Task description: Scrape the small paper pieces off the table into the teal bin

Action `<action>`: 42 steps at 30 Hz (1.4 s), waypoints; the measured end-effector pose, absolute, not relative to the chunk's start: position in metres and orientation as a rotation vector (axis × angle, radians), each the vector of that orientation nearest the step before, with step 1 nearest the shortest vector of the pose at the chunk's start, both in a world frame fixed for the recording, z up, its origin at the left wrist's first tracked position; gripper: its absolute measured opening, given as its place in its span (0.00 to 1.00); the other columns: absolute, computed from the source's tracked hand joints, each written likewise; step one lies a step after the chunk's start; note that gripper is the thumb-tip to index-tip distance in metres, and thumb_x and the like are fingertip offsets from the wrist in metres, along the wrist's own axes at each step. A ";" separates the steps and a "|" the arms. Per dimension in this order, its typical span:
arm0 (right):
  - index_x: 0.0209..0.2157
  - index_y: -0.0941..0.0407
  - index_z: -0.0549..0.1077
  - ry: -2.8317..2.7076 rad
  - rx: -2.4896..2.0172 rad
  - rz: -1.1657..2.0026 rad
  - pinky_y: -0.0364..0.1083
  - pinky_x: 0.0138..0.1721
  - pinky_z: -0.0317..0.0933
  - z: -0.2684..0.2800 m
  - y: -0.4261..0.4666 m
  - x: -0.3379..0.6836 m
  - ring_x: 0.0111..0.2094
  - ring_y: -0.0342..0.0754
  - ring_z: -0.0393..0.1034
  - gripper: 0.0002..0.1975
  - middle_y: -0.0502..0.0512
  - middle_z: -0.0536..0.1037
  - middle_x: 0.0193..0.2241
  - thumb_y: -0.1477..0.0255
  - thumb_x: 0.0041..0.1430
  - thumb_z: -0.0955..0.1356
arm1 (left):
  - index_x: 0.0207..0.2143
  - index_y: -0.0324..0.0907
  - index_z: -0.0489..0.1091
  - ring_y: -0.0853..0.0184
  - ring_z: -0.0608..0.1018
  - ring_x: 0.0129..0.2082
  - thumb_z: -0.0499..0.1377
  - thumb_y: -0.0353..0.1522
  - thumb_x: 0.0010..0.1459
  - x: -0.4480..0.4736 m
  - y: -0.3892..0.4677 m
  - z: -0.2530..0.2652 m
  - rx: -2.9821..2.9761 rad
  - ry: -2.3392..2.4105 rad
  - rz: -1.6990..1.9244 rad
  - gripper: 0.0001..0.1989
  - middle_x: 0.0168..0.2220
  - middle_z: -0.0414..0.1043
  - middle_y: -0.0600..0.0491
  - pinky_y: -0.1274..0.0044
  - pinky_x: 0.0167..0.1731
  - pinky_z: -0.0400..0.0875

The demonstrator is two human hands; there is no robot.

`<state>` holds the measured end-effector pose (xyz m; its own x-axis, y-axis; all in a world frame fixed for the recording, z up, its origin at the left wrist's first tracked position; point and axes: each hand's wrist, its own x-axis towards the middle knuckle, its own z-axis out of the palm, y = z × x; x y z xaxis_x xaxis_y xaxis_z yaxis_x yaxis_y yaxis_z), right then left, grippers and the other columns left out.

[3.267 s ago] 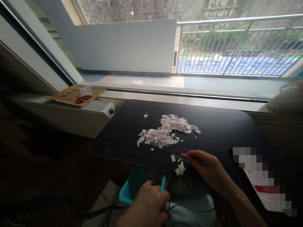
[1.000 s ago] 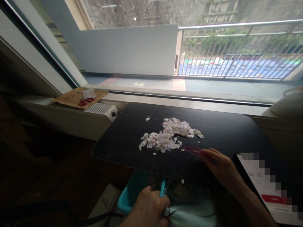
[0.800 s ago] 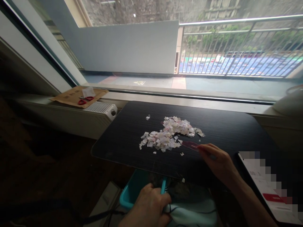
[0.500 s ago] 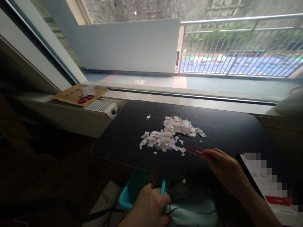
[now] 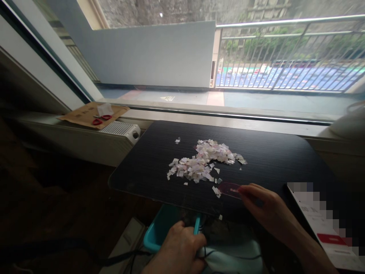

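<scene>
My right hand [image 5: 265,203] pinches a thin, clear pinkish plastic scraper [image 5: 226,189] against the black tabletop [image 5: 145,156]. At the scraper's left end lie a few paper scraps, apart from the main heap of small pale paper scraps [image 5: 213,152] behind it. Below the table's front edge, my left hand [image 5: 181,243] is closed around the rim of a teal bin [image 5: 150,238]. Part of the bin is hidden by that hand and by the table. One loose scrap [image 5: 220,217] rests at the table's front edge above the bin.
Red-handled scissors [image 5: 97,121] lie on a brown envelope [image 5: 76,115] on the sill at left, by a white radiator [image 5: 122,130]. A lit screen [image 5: 310,217], partly pixelated, stands at the table's right. A black cord [image 5: 122,258] runs near the bin. The window is behind.
My right hand and the scraper have moved slightly toward me and left, dragging a few scraps away from the heap. My left hand stays on the bin.
</scene>
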<state>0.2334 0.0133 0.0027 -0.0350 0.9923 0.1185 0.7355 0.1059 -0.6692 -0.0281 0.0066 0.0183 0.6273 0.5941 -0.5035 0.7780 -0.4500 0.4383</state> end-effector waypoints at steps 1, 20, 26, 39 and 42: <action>0.37 0.53 0.75 -1.824 -1.675 0.599 0.42 0.35 0.62 0.002 0.014 0.233 0.33 0.45 0.71 0.08 0.50 0.76 0.32 0.70 0.60 0.64 | 0.30 0.43 0.69 0.60 0.74 0.37 0.59 0.29 0.46 -0.029 0.007 0.018 2.193 1.070 -0.362 0.05 0.34 0.74 0.52 0.73 0.42 0.61; 0.36 0.53 0.75 -1.837 -1.645 0.610 0.42 0.33 0.62 -0.004 0.015 0.229 0.31 0.44 0.71 0.08 0.50 0.75 0.31 0.70 0.62 0.64 | 0.28 0.43 0.68 0.62 0.74 0.35 0.60 0.29 0.48 -0.032 0.004 0.013 2.223 1.070 -0.279 0.03 0.32 0.73 0.53 0.73 0.40 0.60; 0.38 0.53 0.74 -1.831 -1.646 0.651 0.41 0.35 0.63 0.001 -0.003 0.235 0.34 0.44 0.72 0.08 0.49 0.76 0.33 0.71 0.61 0.63 | 0.31 0.43 0.70 0.61 0.74 0.36 0.59 0.28 0.48 -0.031 0.003 0.015 2.236 1.077 -0.301 0.05 0.32 0.73 0.52 0.73 0.41 0.61; 0.37 0.53 0.73 -1.753 -1.702 0.617 0.42 0.34 0.62 0.001 -0.010 0.235 0.32 0.44 0.71 0.07 0.49 0.75 0.31 0.71 0.61 0.64 | 0.29 0.43 0.69 0.63 0.74 0.35 0.58 0.27 0.48 -0.031 0.000 0.008 2.276 1.054 -0.242 0.04 0.31 0.73 0.54 0.73 0.42 0.61; 0.37 0.53 0.73 -1.784 -1.668 0.666 0.42 0.34 0.63 0.002 -0.012 0.234 0.32 0.44 0.70 0.07 0.50 0.75 0.32 0.71 0.61 0.63 | 0.29 0.43 0.69 0.63 0.74 0.34 0.59 0.27 0.49 -0.030 -0.001 0.009 2.283 1.048 -0.246 0.04 0.31 0.73 0.54 0.73 0.41 0.61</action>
<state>0.2335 -0.0123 0.0016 -0.0296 0.9956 0.0884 0.6940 0.0842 -0.7150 -0.0305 -0.0006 0.0091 0.6700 0.6250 -0.4005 0.7380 -0.5027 0.4501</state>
